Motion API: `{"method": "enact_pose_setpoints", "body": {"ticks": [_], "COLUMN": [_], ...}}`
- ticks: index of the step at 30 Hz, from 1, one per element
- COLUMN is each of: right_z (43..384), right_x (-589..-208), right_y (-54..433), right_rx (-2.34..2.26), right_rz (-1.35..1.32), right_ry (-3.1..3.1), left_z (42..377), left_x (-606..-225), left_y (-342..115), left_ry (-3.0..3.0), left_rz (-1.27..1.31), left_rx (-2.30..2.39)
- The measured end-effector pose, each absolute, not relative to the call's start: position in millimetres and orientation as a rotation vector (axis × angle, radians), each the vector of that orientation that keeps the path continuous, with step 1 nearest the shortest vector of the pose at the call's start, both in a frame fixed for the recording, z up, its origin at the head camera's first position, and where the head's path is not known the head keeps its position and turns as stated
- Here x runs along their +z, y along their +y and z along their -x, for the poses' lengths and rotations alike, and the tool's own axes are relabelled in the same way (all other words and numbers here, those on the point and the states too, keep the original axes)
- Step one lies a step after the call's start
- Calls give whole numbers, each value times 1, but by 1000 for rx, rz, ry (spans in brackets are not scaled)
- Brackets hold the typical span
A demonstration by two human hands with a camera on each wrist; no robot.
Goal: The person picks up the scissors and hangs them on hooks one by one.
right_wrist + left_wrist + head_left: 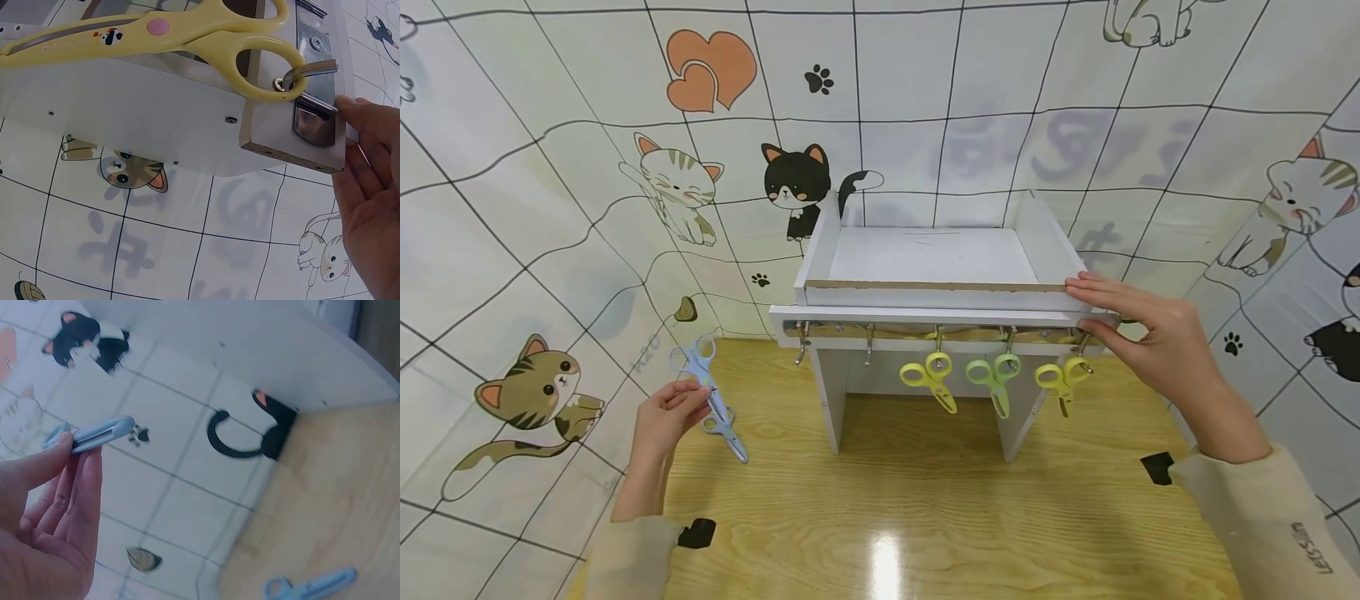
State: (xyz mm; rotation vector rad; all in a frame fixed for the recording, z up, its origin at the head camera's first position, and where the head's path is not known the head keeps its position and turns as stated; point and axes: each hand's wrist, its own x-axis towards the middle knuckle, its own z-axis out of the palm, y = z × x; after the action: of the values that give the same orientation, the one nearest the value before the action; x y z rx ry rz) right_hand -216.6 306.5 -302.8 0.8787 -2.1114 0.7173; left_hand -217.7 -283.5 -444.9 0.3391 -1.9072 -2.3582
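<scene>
My left hand (666, 417) pinches a pair of blue scissors (103, 432) between thumb and fingers, above the left side of the table. A second pair of blue scissors (312, 589) lies on the tabletop below that hand. My right hand (1157, 333) grips the right end of a white shelf rack (940, 298), thumb at the front edge. From the rack's metal hooks hang yellow scissors (930, 379), green scissors (995, 379) and another yellow pair (1063, 379), the last one nearest my right hand. Two hooks on the left, such as this hook (869, 343), hold nothing.
The rack has an open top tray (932, 254) and stands on side panels (831, 400) on a wood-grain table (880, 500). Behind it and along both sides rises a white gridded sheet (902, 75) with printed cats.
</scene>
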Motion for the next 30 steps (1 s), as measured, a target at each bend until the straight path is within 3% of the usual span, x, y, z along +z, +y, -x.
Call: {"method": "enact_pose_setpoints", "body": {"ticks": [19, 30], "right_z": [217, 218], "right_x": [-303, -303], "right_y": [307, 306], "right_rx": [730, 730], "right_rz": [-875, -881], "right_ry": [-2113, -2103], "left_z": [180, 166], "left_x": [-366, -360], "left_y": [-219, -184], "left_ry": [-1911, -2116], "left_rz": [269, 440], "left_rx": [-2203, -2167]}}
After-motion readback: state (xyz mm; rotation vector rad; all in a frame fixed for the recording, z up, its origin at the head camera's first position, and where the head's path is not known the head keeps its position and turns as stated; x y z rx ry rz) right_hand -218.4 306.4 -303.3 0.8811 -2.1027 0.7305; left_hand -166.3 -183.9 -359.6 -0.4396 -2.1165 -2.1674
